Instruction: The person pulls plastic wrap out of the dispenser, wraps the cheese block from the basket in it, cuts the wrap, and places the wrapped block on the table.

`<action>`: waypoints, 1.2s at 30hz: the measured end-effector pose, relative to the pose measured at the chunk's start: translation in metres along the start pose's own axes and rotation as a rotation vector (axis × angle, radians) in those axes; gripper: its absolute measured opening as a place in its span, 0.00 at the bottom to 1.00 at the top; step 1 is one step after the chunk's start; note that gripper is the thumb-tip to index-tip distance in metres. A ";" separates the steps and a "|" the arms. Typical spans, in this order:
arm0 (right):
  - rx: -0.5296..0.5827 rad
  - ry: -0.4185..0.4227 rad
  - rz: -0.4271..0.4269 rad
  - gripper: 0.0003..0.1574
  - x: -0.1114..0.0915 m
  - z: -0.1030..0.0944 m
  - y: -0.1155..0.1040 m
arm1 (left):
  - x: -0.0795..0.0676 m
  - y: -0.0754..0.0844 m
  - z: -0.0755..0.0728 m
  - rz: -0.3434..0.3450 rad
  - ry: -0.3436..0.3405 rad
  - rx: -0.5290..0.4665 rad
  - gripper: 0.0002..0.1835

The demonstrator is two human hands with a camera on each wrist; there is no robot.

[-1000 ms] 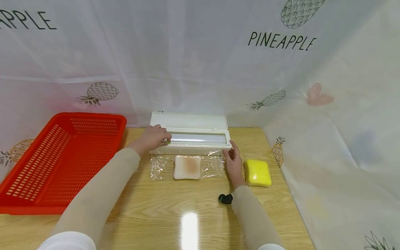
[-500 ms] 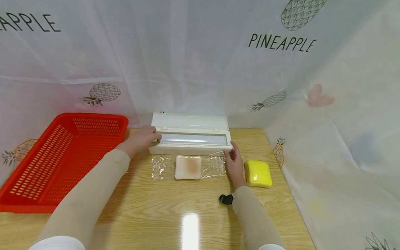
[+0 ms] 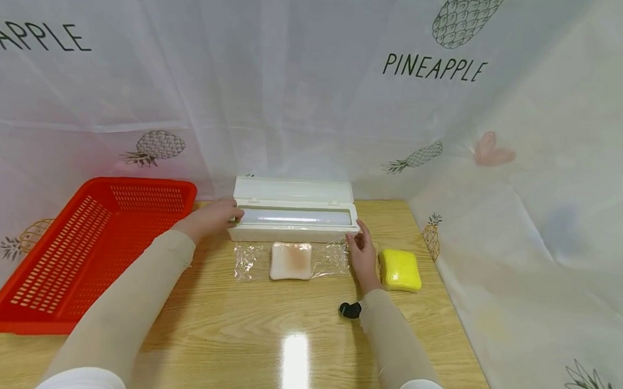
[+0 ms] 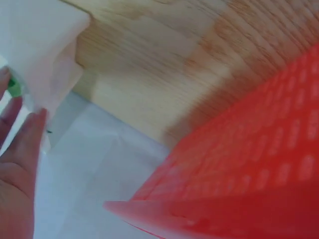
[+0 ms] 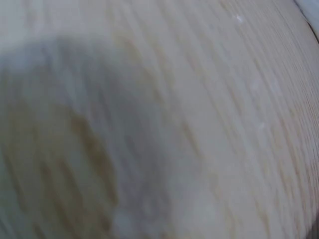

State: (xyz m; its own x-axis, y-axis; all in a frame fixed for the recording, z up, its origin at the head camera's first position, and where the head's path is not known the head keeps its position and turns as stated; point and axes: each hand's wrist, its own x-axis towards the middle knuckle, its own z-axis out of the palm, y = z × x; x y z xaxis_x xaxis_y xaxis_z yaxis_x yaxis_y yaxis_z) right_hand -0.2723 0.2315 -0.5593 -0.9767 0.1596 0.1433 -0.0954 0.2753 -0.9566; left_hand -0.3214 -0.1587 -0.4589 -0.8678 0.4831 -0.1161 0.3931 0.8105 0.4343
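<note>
A white cling film box [image 3: 288, 234] stands at the back of the wooden table with its lid [image 3: 293, 190] raised; a roll of film [image 3: 294, 217] lies inside. My left hand [image 3: 212, 217] grips the box's left end, fingers reaching over the edge; the left wrist view shows those fingers [image 4: 30, 134] against the box end. At the right front corner, my right hand [image 3: 362, 253] holds the box between thumb and fingers. A slice of bread [image 3: 291, 261] lies on a strip of clear film [image 3: 252, 262] in front of the box. The right wrist view shows only blurred table.
A red plastic basket [image 3: 88, 259] stands at the left, beside my left forearm. To the right of my right hand lies a yellow square packet [image 3: 400, 269]. A small black object [image 3: 350, 310] sits by my right wrist. Printed sheeting [image 3: 306, 88] hangs behind the table.
My left hand has slid left along the box, from over the roll to the box's left end, uncovering more of the roll. My right hand has stayed at the right corner.
</note>
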 end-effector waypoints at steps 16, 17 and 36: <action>0.016 -0.050 0.047 0.33 0.011 -0.003 0.024 | 0.000 0.024 0.009 0.116 0.100 0.326 0.14; 0.027 -0.068 0.052 0.33 0.011 -0.005 0.024 | -0.001 0.028 0.012 0.127 0.112 0.326 0.15; -0.277 -0.261 -0.325 0.25 -0.010 0.000 -0.038 | -0.017 0.068 0.079 0.259 0.309 0.173 0.16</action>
State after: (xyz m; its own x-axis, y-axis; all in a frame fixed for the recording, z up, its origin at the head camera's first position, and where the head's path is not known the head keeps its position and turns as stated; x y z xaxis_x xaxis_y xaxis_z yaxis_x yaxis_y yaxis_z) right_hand -0.2587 0.2194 -0.5239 -0.9237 -0.2094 0.3208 -0.3830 0.5185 -0.7645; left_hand -0.2559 -0.0856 -0.4980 -0.7739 0.5772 0.2606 0.6317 0.7321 0.2548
